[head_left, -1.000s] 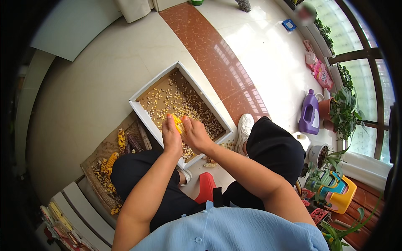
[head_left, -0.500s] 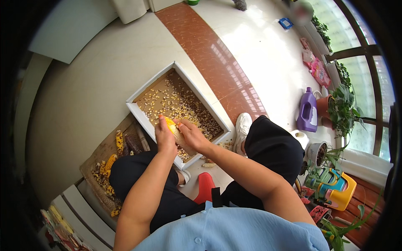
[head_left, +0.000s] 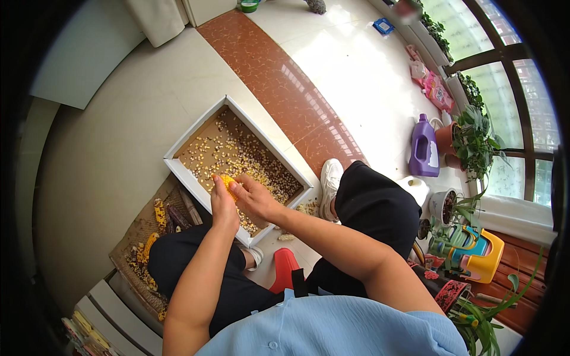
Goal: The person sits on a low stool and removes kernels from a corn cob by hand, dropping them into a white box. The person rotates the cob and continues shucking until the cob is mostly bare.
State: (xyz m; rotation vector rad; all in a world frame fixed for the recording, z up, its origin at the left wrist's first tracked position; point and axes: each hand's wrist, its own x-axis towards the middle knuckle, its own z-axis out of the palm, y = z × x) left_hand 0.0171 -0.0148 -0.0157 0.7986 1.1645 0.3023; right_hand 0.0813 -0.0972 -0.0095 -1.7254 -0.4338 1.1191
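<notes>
Woven mat (head_left: pixel 133 232): it is lying on the floor to the left of the box (head_left: pixel 189 178), carrying yellow cobs (head_left: pixel 160 215) and, closest to the box, dark cobs (head_left: pixel 178 217).
Left hand (head_left: pixel 222 204): you are gripping the corn cob (head_left: pixel 227 184) from its left side, over the box's left part.
Corn cob: it is showing its yellow end between your hands, above the box's left part; your fingers are hiding much of the rest.
Right hand (head_left: pixel 255 197): you are closing it round the cob from the right, over the box, with the thumb pressing near the yellow end.
Loose kernels (head_left: pixel 255 160): they are lying scattered inside the box, more thickly toward its right side.
Red object (head_left: pixel 286 267): it is sitting between your legs, on your side of the box and apart from it.
White shoe (head_left: pixel 331 185): you are keeping it just to the right of the box.
Purple bottle (head_left: pixel 423 151): it is standing well to the right of the box, beside potted plants (head_left: pixel 475 136).
</notes>
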